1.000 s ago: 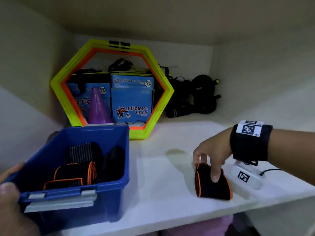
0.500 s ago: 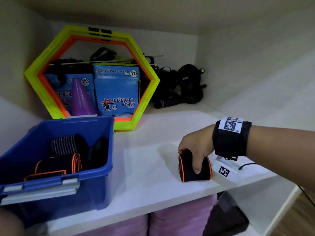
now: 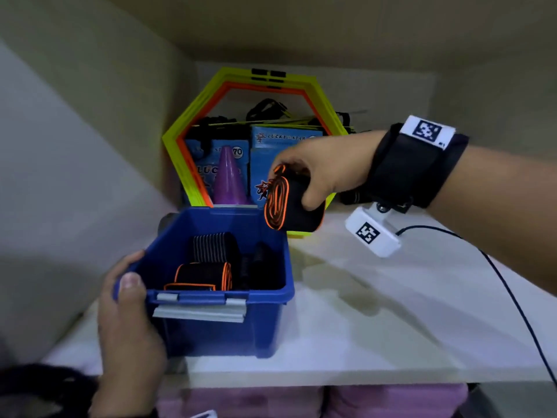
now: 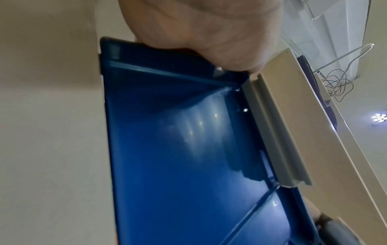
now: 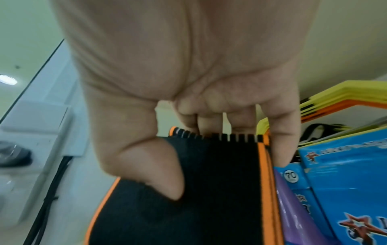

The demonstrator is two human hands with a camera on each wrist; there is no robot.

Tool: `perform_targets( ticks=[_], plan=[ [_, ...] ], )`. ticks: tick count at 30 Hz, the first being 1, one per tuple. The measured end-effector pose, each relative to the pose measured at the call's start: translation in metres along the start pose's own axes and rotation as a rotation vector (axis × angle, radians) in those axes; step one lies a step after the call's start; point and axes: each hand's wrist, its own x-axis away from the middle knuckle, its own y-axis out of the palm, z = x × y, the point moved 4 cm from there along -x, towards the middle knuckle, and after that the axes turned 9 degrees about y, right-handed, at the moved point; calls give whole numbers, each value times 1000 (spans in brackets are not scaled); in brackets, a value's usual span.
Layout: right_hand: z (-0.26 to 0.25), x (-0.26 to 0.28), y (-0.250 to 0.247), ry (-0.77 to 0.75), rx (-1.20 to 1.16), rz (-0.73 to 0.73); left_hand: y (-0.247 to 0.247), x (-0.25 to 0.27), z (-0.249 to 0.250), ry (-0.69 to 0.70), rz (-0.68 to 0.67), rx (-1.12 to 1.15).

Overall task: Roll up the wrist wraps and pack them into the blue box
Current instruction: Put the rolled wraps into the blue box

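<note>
Gripping the near-left corner of the blue box (image 3: 265, 297), left hand (image 3: 129, 324) has its thumb over the rim. Box on white shelf (image 3: 376, 312); three rolled wraps inside, one orange-edged (image 3: 205, 274). Right hand (image 3: 319, 173) clamps a rolled wrist wrap (image 3: 289, 206) above the far-right corner. Purple cone (image 3: 229, 179) and hexagon frame (image 3: 193, 122) behind. Left fingers hidden in wrist view.

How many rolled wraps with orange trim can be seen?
2: one orange-trimmed wrap held in the right hand, one inside the blue box. Others may be hidden.
</note>
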Motion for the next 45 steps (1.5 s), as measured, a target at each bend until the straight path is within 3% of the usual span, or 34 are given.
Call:
perform_targets(
  ticks=[3, 10, 24, 31, 37, 40, 45],
  plan=[
    [-33, -24, 8, -63, 127, 14, -1, -1, 2, 18, -12, 4],
    [-73, -68, 48, -124, 483, -207, -4, -1, 2, 25, -44, -61],
    [-78, -95, 91, 3, 430, -428, -6, 0, 4, 29, -92, -44],
    [-71, -98, 56, 79, 409, -269, -7, 0, 2, 4, -96, -60],
    [-35, -100, 36, 154, 400, -99, -9, 0, 4, 1, -107, -73],
    [-12, -102, 45, 187, 364, -123, -8, 0, 5, -15, -116, -75],
    [14, -104, 61, 222, 99, -176, -5, 3, 11, -1, -113, -92]
  ],
)
